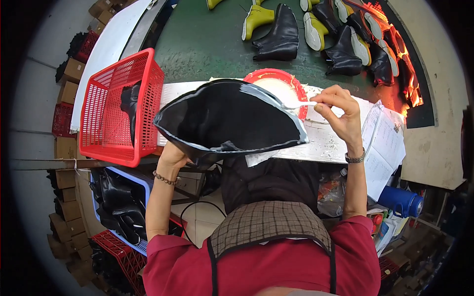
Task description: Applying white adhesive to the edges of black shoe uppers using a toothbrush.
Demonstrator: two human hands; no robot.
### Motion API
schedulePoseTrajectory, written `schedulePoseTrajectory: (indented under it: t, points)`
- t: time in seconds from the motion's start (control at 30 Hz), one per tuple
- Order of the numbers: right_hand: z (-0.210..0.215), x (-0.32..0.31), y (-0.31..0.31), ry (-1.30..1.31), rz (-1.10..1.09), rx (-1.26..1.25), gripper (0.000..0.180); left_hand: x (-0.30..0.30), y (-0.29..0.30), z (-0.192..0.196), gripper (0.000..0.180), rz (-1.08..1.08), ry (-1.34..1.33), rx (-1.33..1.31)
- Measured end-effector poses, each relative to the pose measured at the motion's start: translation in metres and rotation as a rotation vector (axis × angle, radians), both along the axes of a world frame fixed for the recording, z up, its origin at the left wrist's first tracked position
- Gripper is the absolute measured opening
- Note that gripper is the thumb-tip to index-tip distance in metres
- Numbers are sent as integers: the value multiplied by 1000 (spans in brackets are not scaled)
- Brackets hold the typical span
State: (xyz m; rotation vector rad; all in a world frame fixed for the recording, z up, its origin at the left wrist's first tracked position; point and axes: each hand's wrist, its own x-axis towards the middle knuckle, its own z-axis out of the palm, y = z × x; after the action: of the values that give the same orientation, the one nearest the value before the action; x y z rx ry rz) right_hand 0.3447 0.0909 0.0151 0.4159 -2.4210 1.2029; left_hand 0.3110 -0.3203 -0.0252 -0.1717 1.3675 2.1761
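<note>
A black boot upper [227, 116] is spread out in front of me, its long edges coated with a whitish paste. My left hand [173, 157] grips it from below at the left; most of those fingers are hidden behind it. Pinched between thumb and fingers of my right hand [343, 113] is a small white-handled brush [296, 104]. The brush tip touches the upper's far right edge. Partly covered by the upper, a red bowl [269, 72] of white paste sits just beyond it.
A red plastic basket [140, 116] holding a black boot stands at left. Black boots [281, 37] and yellow-green boots [257, 20] cover the green table's far side, some under an orange glow. Papers [382, 148] and a blue jug [402, 201] are at right; a blue basket [148, 190] sits lower left.
</note>
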Motion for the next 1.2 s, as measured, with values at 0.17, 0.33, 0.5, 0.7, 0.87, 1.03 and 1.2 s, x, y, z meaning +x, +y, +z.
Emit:
schedulePoseTrajectory:
  t: [0.17,0.33,0.5,0.7,0.87,1.03,1.2]
  points:
    - [17,-18,-14,85,40,40,13,2,6,8,55,-96,-37,-48]
    - [25,-34,-12,132,131,101,12,3,9,-9,48,-104,-181,-9]
    - [42,-36,-7,107,202,156,13,10,16,-2,46,-269,-169,-56]
    - [48,-46,-16,110,302,268,13,6,35,24,29,-557,-310,-37]
    - [44,-63,-41,122,363,278,18,5,45,18,27,-635,-365,-15]
    - [38,-71,-50,219,371,186,20,2,45,23,28,-646,-321,-101]
    - [13,-66,-17,129,205,138,21,-7,31,41,41,-413,-269,-167]
